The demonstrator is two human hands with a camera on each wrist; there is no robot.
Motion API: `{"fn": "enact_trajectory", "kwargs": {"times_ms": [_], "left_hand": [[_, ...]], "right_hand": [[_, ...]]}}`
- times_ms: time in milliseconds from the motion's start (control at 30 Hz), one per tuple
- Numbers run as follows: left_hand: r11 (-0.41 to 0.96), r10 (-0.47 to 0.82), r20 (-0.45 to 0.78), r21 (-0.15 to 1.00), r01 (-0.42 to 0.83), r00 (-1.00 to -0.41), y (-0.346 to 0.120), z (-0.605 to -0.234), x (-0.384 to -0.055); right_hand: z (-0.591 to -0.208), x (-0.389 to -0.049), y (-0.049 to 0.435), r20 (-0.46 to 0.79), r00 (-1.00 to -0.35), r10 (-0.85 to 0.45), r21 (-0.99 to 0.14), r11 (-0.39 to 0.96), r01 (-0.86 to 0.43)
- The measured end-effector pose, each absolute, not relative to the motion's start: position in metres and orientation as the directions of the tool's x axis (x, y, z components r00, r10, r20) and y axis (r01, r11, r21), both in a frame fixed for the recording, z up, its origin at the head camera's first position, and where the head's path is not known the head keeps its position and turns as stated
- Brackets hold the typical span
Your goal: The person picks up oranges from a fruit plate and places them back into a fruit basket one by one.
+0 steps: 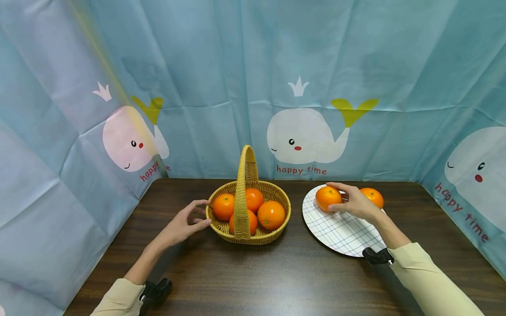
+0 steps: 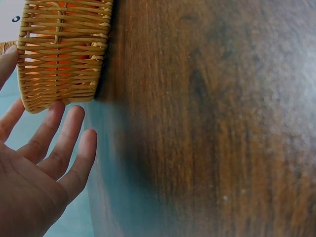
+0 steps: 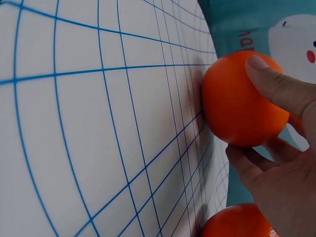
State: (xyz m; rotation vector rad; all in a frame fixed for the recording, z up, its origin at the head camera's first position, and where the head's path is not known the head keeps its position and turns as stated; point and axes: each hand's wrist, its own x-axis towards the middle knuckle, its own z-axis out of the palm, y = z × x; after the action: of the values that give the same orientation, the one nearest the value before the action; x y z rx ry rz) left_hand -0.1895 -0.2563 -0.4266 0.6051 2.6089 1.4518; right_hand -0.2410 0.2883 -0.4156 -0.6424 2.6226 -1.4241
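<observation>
My right hand (image 1: 356, 202) holds an orange (image 1: 328, 198) at the far left part of a round white plate (image 1: 340, 235) with blue grid lines. In the right wrist view the thumb lies on one side of the orange (image 3: 242, 101) and the fingers on the other. A second orange (image 1: 372, 197) sits on the plate, partly behind that hand. At the left end of a yellow wicker basket (image 1: 261, 239) is my left hand (image 1: 183, 224), thumb and fingers spread, fingertips right at its side. Inside the basket lie several oranges (image 1: 271, 215).
The basket's tall arched handle (image 1: 242, 188) rises over its middle. Everything stands on a dark wooden table (image 1: 276, 281). A light blue curtain (image 1: 197, 87) with printed whales hangs behind the table and along its sides.
</observation>
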Motion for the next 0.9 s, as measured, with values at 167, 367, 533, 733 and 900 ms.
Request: {"fn": "enact_trajectory", "kwargs": {"times_ms": [167, 367, 533, 733, 900], "left_hand": [[0.453, 0.389, 0.109, 0.842, 0.292, -0.915, -0.256, -0.427, -0.190], [0.444, 0.389, 0.115, 0.846, 0.295, -0.914, -0.256, -0.425, -0.190], [0.427, 0.395, 0.121, 0.854, 0.298, -0.911, -0.256, -0.426, -0.188], [0.421, 0.396, 0.122, 0.857, 0.298, -0.910, -0.256, -0.424, -0.186], [0.424, 0.397, 0.124, 0.854, 0.301, -0.910, -0.256, -0.424, -0.186]], "right_hand": [[-0.414, -0.240, 0.288, 0.114, -0.914, -0.389, -0.821, 0.482, -0.307], [-0.409, -0.240, 0.286, 0.102, -0.923, -0.372, -0.805, 0.514, -0.296], [-0.406, -0.242, 0.283, 0.103, -0.923, -0.371, -0.804, 0.515, -0.297], [-0.402, -0.245, 0.276, 0.126, -0.910, -0.394, -0.813, 0.485, -0.322], [-0.400, -0.247, 0.272, 0.122, -0.910, -0.397, -0.831, 0.460, -0.313]]}}
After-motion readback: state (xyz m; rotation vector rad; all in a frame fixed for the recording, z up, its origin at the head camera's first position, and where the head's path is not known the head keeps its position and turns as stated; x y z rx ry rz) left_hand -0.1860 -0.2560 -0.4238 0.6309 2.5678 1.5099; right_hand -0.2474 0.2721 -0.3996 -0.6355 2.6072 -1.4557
